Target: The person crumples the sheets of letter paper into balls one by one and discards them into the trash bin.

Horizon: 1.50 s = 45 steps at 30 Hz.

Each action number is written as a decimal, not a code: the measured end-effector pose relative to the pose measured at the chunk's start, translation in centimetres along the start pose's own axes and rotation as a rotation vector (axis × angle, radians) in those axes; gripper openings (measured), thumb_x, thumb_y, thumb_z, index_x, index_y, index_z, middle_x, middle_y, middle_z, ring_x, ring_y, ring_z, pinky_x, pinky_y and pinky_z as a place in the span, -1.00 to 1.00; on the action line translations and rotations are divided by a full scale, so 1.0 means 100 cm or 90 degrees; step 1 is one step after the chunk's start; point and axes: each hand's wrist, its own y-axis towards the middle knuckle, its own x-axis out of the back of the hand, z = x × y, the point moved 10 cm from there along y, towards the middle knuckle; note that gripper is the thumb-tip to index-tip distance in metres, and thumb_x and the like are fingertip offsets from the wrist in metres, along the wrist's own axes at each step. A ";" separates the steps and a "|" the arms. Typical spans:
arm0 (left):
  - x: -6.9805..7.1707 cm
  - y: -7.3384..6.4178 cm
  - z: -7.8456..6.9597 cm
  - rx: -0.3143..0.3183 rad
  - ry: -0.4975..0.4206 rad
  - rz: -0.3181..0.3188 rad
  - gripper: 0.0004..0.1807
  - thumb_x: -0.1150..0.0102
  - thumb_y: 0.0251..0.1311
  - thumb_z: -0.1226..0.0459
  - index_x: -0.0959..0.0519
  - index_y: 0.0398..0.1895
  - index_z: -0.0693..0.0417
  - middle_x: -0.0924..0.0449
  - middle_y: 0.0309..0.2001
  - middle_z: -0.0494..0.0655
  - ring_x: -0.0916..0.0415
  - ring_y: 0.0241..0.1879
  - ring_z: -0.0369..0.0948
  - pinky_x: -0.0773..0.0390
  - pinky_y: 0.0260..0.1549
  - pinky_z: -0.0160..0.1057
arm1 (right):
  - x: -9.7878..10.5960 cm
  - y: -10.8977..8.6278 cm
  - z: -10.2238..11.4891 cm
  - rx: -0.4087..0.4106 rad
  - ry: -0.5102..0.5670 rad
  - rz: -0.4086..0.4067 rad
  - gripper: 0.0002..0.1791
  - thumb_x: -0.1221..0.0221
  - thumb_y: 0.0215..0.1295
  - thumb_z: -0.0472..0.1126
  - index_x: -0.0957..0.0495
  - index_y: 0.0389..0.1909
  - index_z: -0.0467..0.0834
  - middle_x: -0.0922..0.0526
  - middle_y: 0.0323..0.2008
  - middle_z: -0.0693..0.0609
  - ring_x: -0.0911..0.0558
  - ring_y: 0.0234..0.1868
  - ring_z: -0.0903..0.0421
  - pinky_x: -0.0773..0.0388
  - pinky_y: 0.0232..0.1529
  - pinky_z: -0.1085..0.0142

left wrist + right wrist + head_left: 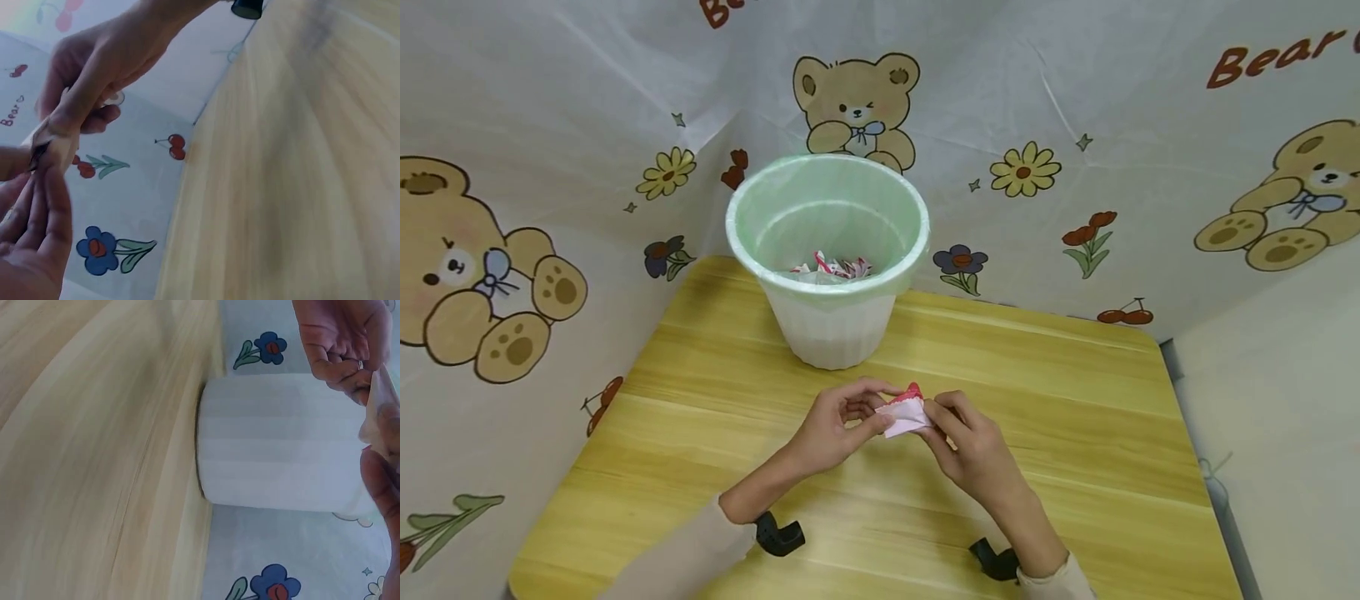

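In the head view, a small pink-and-white piece of paper or wrapper with a red top edge point(904, 419) is held above the table, in front of the bin. My left hand point(829, 427) pinches its left side between thumb and fingers. At the other side, the fingertips of my right hand point(976, 446) pinch it too. Both wrist views catch the pale piece point(377, 406) only partly, with fingers covering much of it. Whether anything lies inside it cannot be made out.
A white plastic bin point(831, 329) with a pale green inside stands at the back of the wooden table point(1060, 400). Red-and-white scraps point(835, 268) lie in it. Behind hangs a bear-printed cloth point(970, 108). Black wrist mounts point(779, 535) sit by both wrists.
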 end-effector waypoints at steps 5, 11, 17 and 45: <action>-0.008 0.006 -0.008 0.026 0.008 0.145 -0.42 -0.22 0.54 0.36 -0.43 0.58 0.02 -0.73 0.00 0.08 -0.68 -0.06 -0.27 -0.74 0.01 -0.31 | 0.007 -0.001 -0.002 0.011 0.016 0.026 -0.65 -0.08 0.69 -0.09 -0.68 0.06 -0.29 -0.63 -0.04 -0.11 -0.59 -0.29 0.19 -0.61 -0.30 0.51; -0.015 0.005 -0.014 0.029 0.035 0.224 -0.38 -0.23 0.55 0.31 -0.39 0.62 -0.06 -0.73 0.08 0.00 -0.67 0.08 -0.27 -0.74 0.17 -0.23 | 0.017 -0.002 0.005 0.038 0.035 0.046 -0.64 -0.06 0.70 -0.12 -0.69 0.10 -0.29 -0.63 -0.03 -0.11 -0.57 -0.30 0.19 -0.57 -0.30 0.54; -0.016 0.001 -0.020 -0.026 0.046 0.224 -0.36 -0.31 0.50 0.30 -0.42 0.59 -0.01 -0.66 0.17 -0.01 -0.62 0.18 -0.19 -0.76 0.18 -0.15 | 0.023 0.000 0.011 0.045 0.054 0.071 -0.66 -0.06 0.70 -0.12 -0.70 0.11 -0.27 -0.64 -0.01 -0.09 -0.59 -0.28 0.20 -0.56 -0.28 0.56; -0.018 0.001 -0.023 -0.108 0.004 0.156 -0.72 -0.40 0.37 0.43 -0.69 0.10 0.11 -0.74 -0.02 0.08 -0.77 -0.05 -0.24 -0.82 -0.02 -0.17 | 0.012 0.000 0.004 -0.023 0.131 0.120 -0.68 -0.13 0.65 -0.12 -0.72 0.16 -0.21 -0.65 0.02 0.00 -0.65 -0.21 0.25 -0.58 -0.19 0.62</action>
